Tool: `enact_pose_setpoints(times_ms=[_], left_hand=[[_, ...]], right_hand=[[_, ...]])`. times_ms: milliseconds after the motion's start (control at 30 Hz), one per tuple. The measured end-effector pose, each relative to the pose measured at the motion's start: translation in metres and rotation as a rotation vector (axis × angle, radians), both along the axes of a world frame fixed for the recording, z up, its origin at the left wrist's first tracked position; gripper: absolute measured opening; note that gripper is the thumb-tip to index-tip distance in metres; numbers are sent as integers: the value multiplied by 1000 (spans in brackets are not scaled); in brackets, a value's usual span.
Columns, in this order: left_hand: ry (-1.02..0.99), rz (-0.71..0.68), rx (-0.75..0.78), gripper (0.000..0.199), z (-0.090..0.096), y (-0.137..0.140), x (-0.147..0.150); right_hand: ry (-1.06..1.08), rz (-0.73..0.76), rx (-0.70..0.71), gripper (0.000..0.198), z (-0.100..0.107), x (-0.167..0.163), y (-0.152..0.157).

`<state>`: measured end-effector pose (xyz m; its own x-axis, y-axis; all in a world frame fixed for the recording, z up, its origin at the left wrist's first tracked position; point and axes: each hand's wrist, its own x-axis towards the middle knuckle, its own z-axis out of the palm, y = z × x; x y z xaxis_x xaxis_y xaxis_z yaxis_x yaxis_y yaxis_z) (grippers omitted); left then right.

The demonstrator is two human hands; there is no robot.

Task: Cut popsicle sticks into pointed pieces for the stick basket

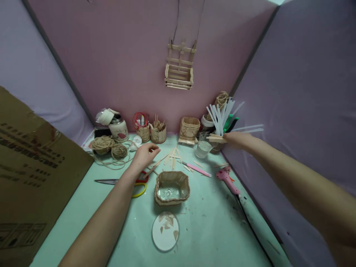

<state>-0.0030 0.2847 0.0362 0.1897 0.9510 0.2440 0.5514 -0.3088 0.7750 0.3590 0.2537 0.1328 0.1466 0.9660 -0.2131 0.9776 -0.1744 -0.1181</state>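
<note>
My right hand (236, 139) reaches to the back right, its fingers closed on several flat wooden craft sticks (216, 138) above a small container. My left hand (144, 157) is over the table at centre left, fingers curled in with thumb and forefinger nearly meeting; nothing shows between them. Loose wooden sticks (172, 158) lie just right of it. Below my left wrist are scissors (140, 190) with red and yellow handles. In front sits a glass dish (171, 188) with a braided brown wrapping. A white round lid (165, 231) nearer to me carries small wood pieces.
Pink tweezers (198, 169) and a pink glue gun (229, 181) with its black cord lie to the right. At the back stand a clear cup (203, 149), white strips (221, 115), a woven basket (189, 128), and twine balls (102, 144). A cardboard box (36, 174) fills the left side.
</note>
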Motion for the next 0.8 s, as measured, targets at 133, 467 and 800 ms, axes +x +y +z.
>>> enact_pose_setpoints(times_ms=[133,467,800], left_hand=[[-36,11,-14,15,0,-1,-6],[-18,57,-21,20,4,8,-25],[251,-8,-109,20,-4,7,-25]], right_hand=[[-239,-44,-45,31,-1,-19,16],[-407,96,-42,31,-10,-62,37],[-381,294,58,29,9,-71,13]])
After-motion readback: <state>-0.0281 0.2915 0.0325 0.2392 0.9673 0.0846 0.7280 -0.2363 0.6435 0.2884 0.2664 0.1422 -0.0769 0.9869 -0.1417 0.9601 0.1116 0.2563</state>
